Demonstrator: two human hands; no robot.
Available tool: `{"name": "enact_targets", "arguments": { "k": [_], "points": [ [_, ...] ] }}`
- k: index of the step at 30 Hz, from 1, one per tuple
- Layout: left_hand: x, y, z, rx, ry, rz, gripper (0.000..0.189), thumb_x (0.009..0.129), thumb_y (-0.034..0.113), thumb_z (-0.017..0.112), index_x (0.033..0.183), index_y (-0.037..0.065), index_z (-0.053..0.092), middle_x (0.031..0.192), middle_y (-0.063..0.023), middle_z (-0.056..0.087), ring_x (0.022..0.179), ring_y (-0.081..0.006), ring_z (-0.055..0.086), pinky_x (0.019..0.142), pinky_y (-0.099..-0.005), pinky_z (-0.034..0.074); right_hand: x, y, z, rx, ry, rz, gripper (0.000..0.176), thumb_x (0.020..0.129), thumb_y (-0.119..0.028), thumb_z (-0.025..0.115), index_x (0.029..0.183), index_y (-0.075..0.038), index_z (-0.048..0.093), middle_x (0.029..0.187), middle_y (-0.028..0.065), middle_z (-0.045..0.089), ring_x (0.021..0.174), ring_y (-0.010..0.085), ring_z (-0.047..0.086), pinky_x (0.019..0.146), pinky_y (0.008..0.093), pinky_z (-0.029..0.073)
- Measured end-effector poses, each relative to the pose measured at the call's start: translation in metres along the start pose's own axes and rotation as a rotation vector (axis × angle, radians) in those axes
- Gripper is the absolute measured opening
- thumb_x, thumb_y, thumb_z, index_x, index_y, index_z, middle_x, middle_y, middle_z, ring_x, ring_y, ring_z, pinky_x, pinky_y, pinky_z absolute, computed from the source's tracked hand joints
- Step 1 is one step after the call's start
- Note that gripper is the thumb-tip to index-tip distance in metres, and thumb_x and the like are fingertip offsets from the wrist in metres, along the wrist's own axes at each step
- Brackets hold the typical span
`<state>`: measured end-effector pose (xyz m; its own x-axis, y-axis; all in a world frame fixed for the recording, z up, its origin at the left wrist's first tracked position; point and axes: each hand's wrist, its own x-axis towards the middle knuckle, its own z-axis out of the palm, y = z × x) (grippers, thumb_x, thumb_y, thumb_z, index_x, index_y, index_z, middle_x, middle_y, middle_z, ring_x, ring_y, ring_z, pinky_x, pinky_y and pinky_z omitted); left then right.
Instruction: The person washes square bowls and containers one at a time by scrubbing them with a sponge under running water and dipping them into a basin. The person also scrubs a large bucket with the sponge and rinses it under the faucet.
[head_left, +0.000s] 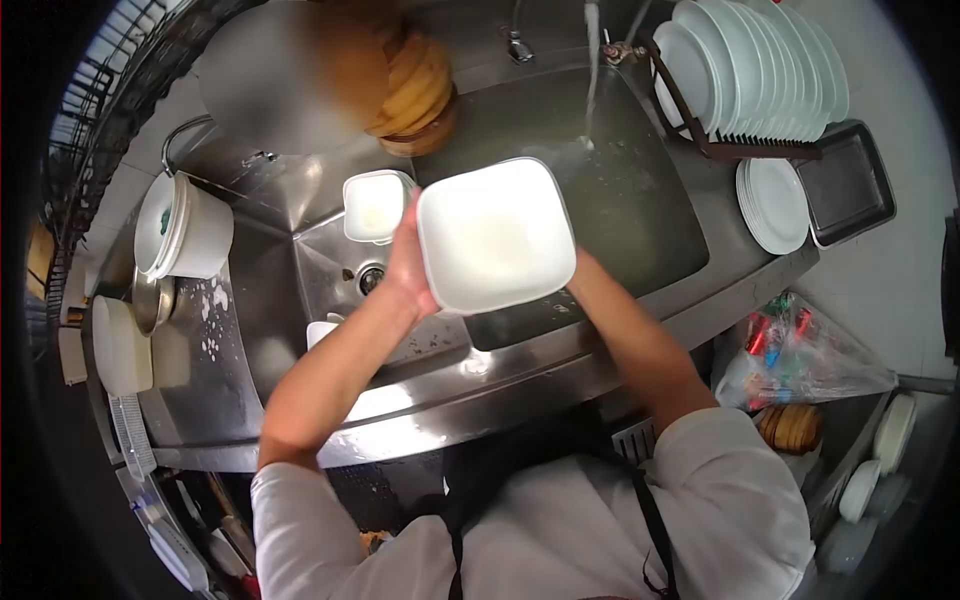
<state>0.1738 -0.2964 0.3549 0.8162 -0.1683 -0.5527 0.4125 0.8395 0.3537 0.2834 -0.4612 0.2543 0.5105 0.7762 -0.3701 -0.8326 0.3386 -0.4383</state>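
A white square dish [497,235] is held up between both hands, over the divider of a steel double sink. My left hand [408,262] grips its left edge, fingers mostly hidden by the dish. My right hand [577,268] is at its lower right edge, almost wholly hidden behind it. Just left of the held dish, a smaller white square dish [377,206] sits in the left basin, near the drain [371,279]. Water [592,80] runs from a tap into the right basin [640,190], which is full of cloudy water.
Plates [745,70] stand in a rack at the back right, beside stacked plates [773,205] and a dark tray [850,185]. Wooden bowls [415,90] are behind the sink divider. A white bucket [203,232] stands left. A plastic bag [800,355] hangs at right.
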Motion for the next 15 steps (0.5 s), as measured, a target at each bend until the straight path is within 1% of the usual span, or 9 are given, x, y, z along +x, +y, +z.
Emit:
{"name": "enact_targets", "arguments": {
  "k": [3,5,8,9,10,11,12,13,15],
  "points": [
    [0.063,-0.035,-0.008,0.046,-0.049,-0.102,0.079,0.089,0.072,0.029,0.133,0.01,0.051,0.134,-0.0167,0.052,0.12,-0.0378,0.051,0.095,-0.0529,0.043,-0.013,-0.035,-0.066,-0.046,0.127,0.089,0.055,0.093,-0.047,0.051,0.13,-0.005,0.054,0.122,0.0104,0.061,0.107,0.0234,0.061,0.093,0.0378,0.051],
    [0.114,-0.066,-0.022,-0.075,-0.032,-0.017,0.082,0.087,0.075,0.029,0.134,0.011,0.05,0.137,-0.0179,0.049,0.122,-0.0395,0.048,0.095,-0.0544,0.041,-0.013,-0.052,-0.116,-0.125,0.209,0.121,0.058,0.092,-0.05,0.052,0.129,-0.005,0.054,0.122,0.0104,0.062,0.107,0.0241,0.061,0.093,0.0386,0.05],
    [0.149,-0.075,-0.041,-0.154,-0.023,-0.093,0.092,0.079,0.082,0.035,0.135,0.011,0.049,0.137,-0.016,0.05,0.124,-0.0377,0.047,0.101,-0.0556,0.037,0.004,-0.068,-0.171,-0.319,0.275,0.12,0.067,0.088,-0.059,0.051,0.129,-0.007,0.056,0.125,0.011,0.061,0.109,0.0276,0.06,0.096,0.0435,0.047],
    [0.156,-0.074,-0.043,-0.196,-0.032,-0.107,0.095,0.077,0.084,0.036,0.135,0.01,0.049,0.136,-0.0153,0.05,0.124,-0.0373,0.047,0.103,-0.0557,0.036,0.005,-0.076,-0.178,-0.326,0.284,0.225,0.067,0.089,-0.06,0.05,0.131,-0.007,0.054,0.127,0.0112,0.059,0.111,0.0281,0.059,0.098,0.0447,0.046],
    [0.158,-0.069,-0.048,-0.211,-0.156,-0.216,0.098,0.073,0.084,0.042,0.134,0.009,0.048,0.133,-0.0122,0.053,0.124,-0.0341,0.048,0.104,-0.0545,0.036,0.005,-0.083,-0.185,-0.329,0.293,0.331,0.068,0.089,-0.06,0.048,0.133,-0.008,0.052,0.129,0.0114,0.058,0.113,0.0286,0.058,0.099,0.0459,0.044],
    [0.17,-0.074,-0.055,-0.059,-0.071,-0.146,0.095,0.075,0.082,0.043,0.135,0.008,0.047,0.133,-0.0127,0.053,0.123,-0.0327,0.049,0.104,-0.0527,0.037,0.005,-0.087,-0.188,-0.328,0.301,0.438,0.069,0.09,-0.061,0.046,0.135,-0.008,0.051,0.131,0.0116,0.057,0.115,0.0291,0.057,0.101,0.0472,0.042],
    [0.187,-0.083,-0.071,0.093,0.015,-0.079,0.093,0.077,0.08,0.043,0.136,0.008,0.047,0.133,-0.0132,0.054,0.122,-0.0313,0.051,0.103,-0.0509,0.039,0.017,-0.081,-0.208,-0.361,0.241,0.378,0.072,0.09,-0.064,0.044,0.137,-0.01,0.048,0.132,0.0102,0.056,0.118,0.0268,0.055,0.103,0.046,0.04],
    [0.203,-0.092,-0.085,0.247,0.098,-0.011,0.09,0.08,0.078,0.044,0.137,0.008,0.046,0.133,-0.0137,0.054,0.121,-0.0299,0.052,0.103,-0.049,0.04,0.025,-0.082,-0.231,-0.363,0.192,0.427,0.072,0.09,-0.064,0.043,0.139,-0.011,0.045,0.135,0.0099,0.054,0.12,0.0262,0.053,0.103,0.0456,0.04],
    [0.23,-0.109,-0.11,0.217,0.173,0.028,0.081,0.084,0.073,0.046,0.132,0.008,0.05,0.126,-0.0117,0.059,0.115,-0.0271,0.056,0.1,-0.0476,0.043,0.031,-0.087,-0.25,-0.367,0.097,0.517,0.072,0.091,-0.063,0.043,0.142,-0.013,0.041,0.14,0.0093,0.049,0.124,0.0249,0.05,0.104,0.0448,0.039]
  ]
}}
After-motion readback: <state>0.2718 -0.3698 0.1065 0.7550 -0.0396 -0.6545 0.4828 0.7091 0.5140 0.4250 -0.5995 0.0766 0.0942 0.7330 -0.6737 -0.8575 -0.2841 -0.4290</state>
